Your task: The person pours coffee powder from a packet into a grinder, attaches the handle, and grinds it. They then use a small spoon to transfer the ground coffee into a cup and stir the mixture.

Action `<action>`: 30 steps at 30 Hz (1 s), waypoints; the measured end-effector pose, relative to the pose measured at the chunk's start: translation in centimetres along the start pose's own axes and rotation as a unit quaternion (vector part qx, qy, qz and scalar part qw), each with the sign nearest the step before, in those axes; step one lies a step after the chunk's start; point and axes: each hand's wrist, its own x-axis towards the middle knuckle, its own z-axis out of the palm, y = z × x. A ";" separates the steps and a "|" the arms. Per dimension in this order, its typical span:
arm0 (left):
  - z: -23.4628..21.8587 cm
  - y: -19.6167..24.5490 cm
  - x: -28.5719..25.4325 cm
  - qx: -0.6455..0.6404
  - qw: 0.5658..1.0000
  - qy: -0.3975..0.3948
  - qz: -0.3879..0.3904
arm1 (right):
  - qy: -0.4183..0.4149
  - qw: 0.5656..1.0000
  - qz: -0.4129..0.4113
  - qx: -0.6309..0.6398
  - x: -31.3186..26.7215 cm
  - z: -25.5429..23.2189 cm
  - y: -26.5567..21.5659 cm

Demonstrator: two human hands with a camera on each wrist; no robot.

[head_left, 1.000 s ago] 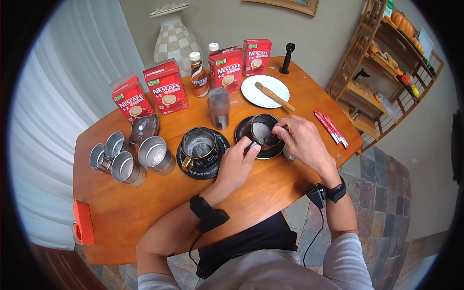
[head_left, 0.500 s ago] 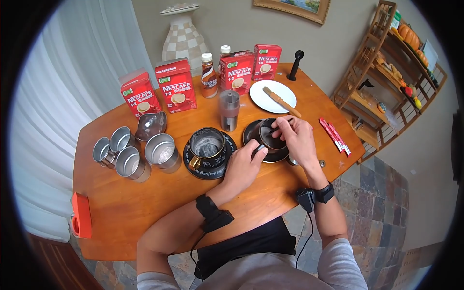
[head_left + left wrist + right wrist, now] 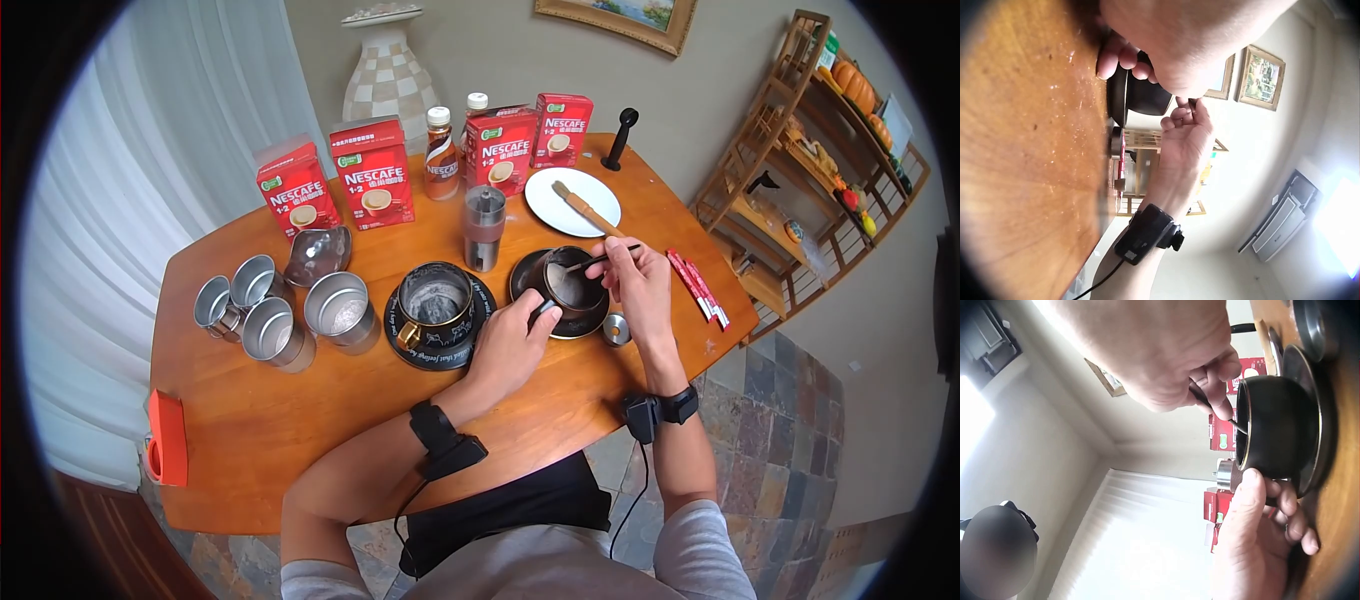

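A black cup (image 3: pixel 582 292) with a thin gold rim stands on a black saucer (image 3: pixel 522 272), with pale liquid inside. My left hand (image 3: pixel 508 345) grips its handle (image 3: pixel 543 308) from the left, thumb on top. Above the rim on the other side, my right hand (image 3: pixel 641 290) pinches a thin dark spoon (image 3: pixel 603 259) that slants down into the cup; its lower end is hidden inside. In the right wrist view the spoon's narrow neck (image 3: pixel 1239 427) crosses the cup's rim. Left of them is a second black cup (image 3: pixel 433 325) on a printed saucer (image 3: pixel 443 357).
Metal cups (image 3: pixel 342 315) and a glass dish (image 3: pixel 319 258) stand left. Behind are a grinder (image 3: pixel 484 230), bottles (image 3: pixel 441 160), red Nescafe boxes (image 3: pixel 375 178) and a white plate (image 3: pixel 545 205) with a brush (image 3: pixel 583 207). Red sachets (image 3: pixel 698 288) and a small metal lid (image 3: pixel 617 330) lie right.
My right hand has shifted about over the cup and risen slightly, showing more of the spoon's handle and the metal lid below. My left hand keeps its hold. The head view has swung.
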 end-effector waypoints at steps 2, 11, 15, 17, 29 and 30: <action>0.0 0.0 0.0 0.005 1.000 0.001 0.002 | 0.004 1.000 -0.007 -0.006 -0.1 -0.1 -0.2; -0.1 0.2 0.0 0.019 1.000 0.011 0.005 | 0.004 0.999 -0.039 0.006 -1.1 -0.1 -1.1; 0.2 -0.3 0.2 0.018 1.000 0.018 0.016 | 0.009 0.998 -0.055 -0.014 -1.3 0.1 -1.5; 0.1 -0.2 0.1 0.021 0.999 0.016 0.019 | 0.012 0.998 -0.054 -0.013 -1.4 0.0 -1.4; 0.3 -0.6 0.2 0.014 0.999 0.024 0.031 | 0.014 0.999 -0.047 0.001 -1.7 0.1 -0.9; 0.3 -0.6 0.2 0.016 0.999 0.024 0.030 | 0.010 0.999 -0.046 -0.001 -1.7 0.2 -0.9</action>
